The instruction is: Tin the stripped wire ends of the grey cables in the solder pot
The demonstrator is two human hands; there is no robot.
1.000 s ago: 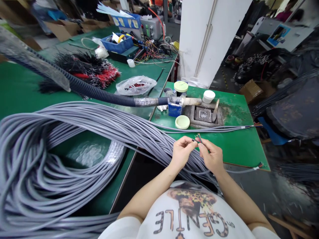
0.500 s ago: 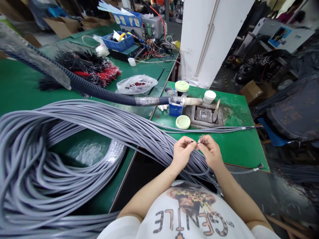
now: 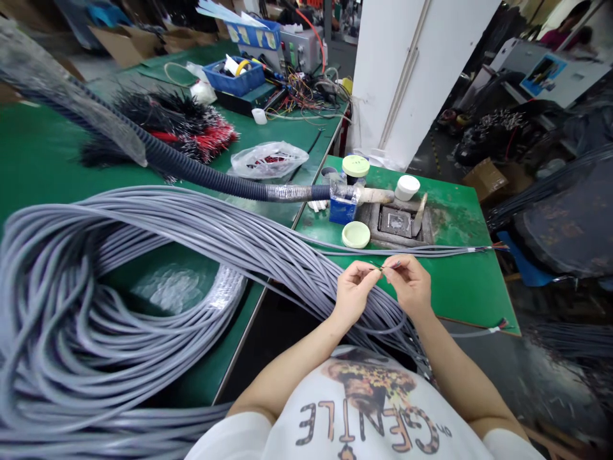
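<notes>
My left hand (image 3: 355, 289) and my right hand (image 3: 408, 284) meet in front of my chest, thumbs and fingertips pinched close together. Between them run thin coloured wires (image 3: 382, 268), whose ends poke out past the fingers; the fine detail is too small to make out. Both hands are closed on these wires. Just below and behind them passes a thick bundle of grey cables (image 3: 297, 255), which loops into a big coil on the left. Two separate grey cables (image 3: 431, 251) with stripped, coloured ends lie beyond my hands.
A solder pot (image 3: 396, 223) with a scraper sits on the green table (image 3: 474, 281), under a corrugated extraction hose (image 3: 201, 179). Around it stand a white tub (image 3: 407, 187), a pale green lid (image 3: 355, 234) and a blue box (image 3: 342, 211). Black and red wire bundles (image 3: 191, 134) lie further left.
The coloured wire ends that stood upright in my right fingers now lie flatter, stretched between both hands. My right hand has tilted slightly, and the view has shifted a little.
</notes>
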